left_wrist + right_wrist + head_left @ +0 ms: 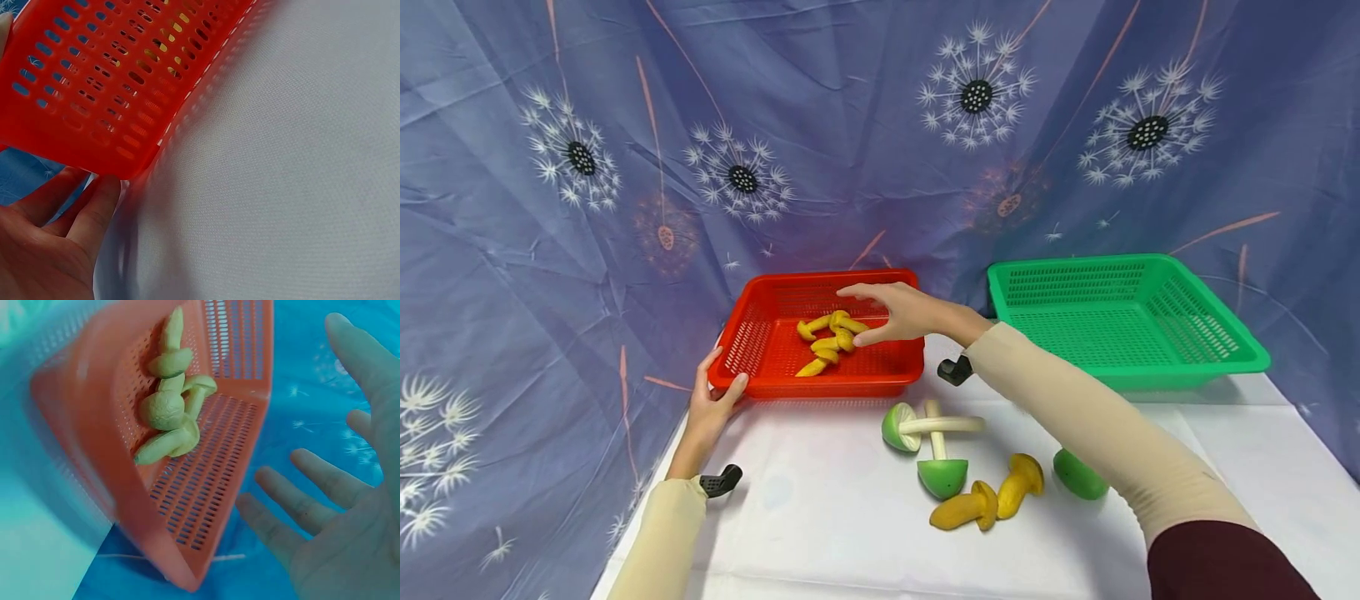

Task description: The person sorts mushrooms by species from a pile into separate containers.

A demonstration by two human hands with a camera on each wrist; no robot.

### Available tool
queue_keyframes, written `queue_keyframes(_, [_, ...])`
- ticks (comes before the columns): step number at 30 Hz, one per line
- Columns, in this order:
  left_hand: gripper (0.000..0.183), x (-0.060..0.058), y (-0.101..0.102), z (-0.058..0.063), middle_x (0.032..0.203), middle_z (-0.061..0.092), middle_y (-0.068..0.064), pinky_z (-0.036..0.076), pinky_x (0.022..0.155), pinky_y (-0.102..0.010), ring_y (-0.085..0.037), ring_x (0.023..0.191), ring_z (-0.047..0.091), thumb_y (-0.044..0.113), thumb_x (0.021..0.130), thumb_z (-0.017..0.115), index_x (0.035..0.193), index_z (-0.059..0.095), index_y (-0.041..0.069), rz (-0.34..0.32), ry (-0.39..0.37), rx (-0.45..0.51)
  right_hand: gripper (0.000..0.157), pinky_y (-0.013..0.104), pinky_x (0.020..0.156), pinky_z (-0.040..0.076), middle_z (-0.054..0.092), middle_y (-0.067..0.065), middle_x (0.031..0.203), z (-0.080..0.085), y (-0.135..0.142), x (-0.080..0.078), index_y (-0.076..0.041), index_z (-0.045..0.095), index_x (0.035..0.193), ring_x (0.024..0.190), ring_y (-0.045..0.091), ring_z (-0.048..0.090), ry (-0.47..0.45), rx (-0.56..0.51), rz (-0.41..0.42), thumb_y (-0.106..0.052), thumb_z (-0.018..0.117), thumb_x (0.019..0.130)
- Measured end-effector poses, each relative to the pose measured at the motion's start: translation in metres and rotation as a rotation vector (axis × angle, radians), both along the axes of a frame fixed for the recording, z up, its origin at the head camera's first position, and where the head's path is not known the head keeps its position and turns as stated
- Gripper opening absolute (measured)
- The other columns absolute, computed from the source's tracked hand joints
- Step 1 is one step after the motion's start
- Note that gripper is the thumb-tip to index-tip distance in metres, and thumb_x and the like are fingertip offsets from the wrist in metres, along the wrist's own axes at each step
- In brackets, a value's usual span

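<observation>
My left hand [713, 410] grips the near-left corner of a red plastic basket [820, 387], with its thumb by the rim and its fingers against the outside. In the left wrist view those fingers [94, 215] touch the basket's lower corner. Several yellow mushrooms [824, 357] lie in a cluster inside the basket, and the right wrist view shows them [169, 411] too. Above the basket's right part hovers my right hand [904, 313]. Its fingers are spread, with nothing between them and the thumb.
Right of the red basket stands a green basket [1210, 371]. On the white cloth [820, 500] lie two green-capped mushrooms [942, 477] with pale stems, crossed, and two yellow mushrooms [1021, 483]. Another green cap [1078, 475] is partly hidden by the right sleeve. A patterned blue curtain [850, 167] hangs behind.
</observation>
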State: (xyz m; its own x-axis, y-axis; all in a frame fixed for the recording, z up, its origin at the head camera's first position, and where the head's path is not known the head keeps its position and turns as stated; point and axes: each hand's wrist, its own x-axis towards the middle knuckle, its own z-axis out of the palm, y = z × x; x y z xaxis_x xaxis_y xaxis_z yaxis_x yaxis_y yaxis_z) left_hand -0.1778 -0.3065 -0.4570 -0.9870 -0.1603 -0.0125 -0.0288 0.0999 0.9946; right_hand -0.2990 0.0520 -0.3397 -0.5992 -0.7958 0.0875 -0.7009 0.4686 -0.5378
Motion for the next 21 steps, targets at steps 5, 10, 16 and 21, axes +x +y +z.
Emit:
queue_keyframes(5, [0.080, -0.007, -0.006, -0.013, 0.154, 0.038, -0.019, 0.055, 0.095, -0.028, -0.001, 0.103, 0.062, 0.024, 0.100, 0.069, 0.163, 0.021, 0.031, 0.007, 0.000, 0.001, 0.078, 0.045, 0.109, 0.045, 0.052, -0.002, 0.151, 0.006, 0.027, 0.022, -0.024, 0.046, 0.155, 0.134, 0.019, 0.053, 0.003, -0.012, 0.024, -0.043, 0.081, 0.089])
queue_keyframes(10, [0.079, -0.013, -0.013, -0.027, 0.154, 0.036, -0.018, 0.055, 0.094, -0.026, -0.001, 0.104, 0.061, 0.021, 0.102, 0.067, 0.164, 0.020, 0.030, 0.018, 0.019, 0.005, 0.075, 0.044, 0.103, 0.050, 0.052, -0.005, 0.150, 0.008, 0.055, 0.044, -0.026, 0.047, 0.154, 0.126, 0.018, 0.057, -0.020, 0.007, 0.055, -0.043, 0.081, 0.089])
queue_keyframes(16, [0.080, -0.014, -0.012, -0.031, 0.155, 0.034, -0.017, 0.055, 0.094, -0.028, -0.002, 0.104, 0.062, 0.022, 0.102, 0.067, 0.164, 0.019, 0.033, 0.000, 0.036, 0.025, 0.074, 0.043, 0.101, 0.052, 0.058, 0.000, 0.144, 0.009, 0.092, 0.067, -0.020, 0.049, 0.153, 0.123, 0.021, 0.059, -0.059, -0.013, 0.072, -0.034, 0.084, 0.088])
queue_keyframes(21, [0.079, -0.014, -0.010, -0.028, 0.155, 0.035, -0.018, 0.055, 0.092, -0.023, -0.002, 0.107, 0.061, 0.023, 0.101, 0.068, 0.163, 0.020, 0.034, 0.003, 0.053, 0.006, 0.075, 0.046, 0.099, 0.054, 0.060, 0.002, 0.139, 0.002, 0.121, 0.084, -0.020, 0.049, 0.153, 0.121, 0.023, 0.062, -0.112, 0.006, 0.063, -0.033, 0.084, 0.088])
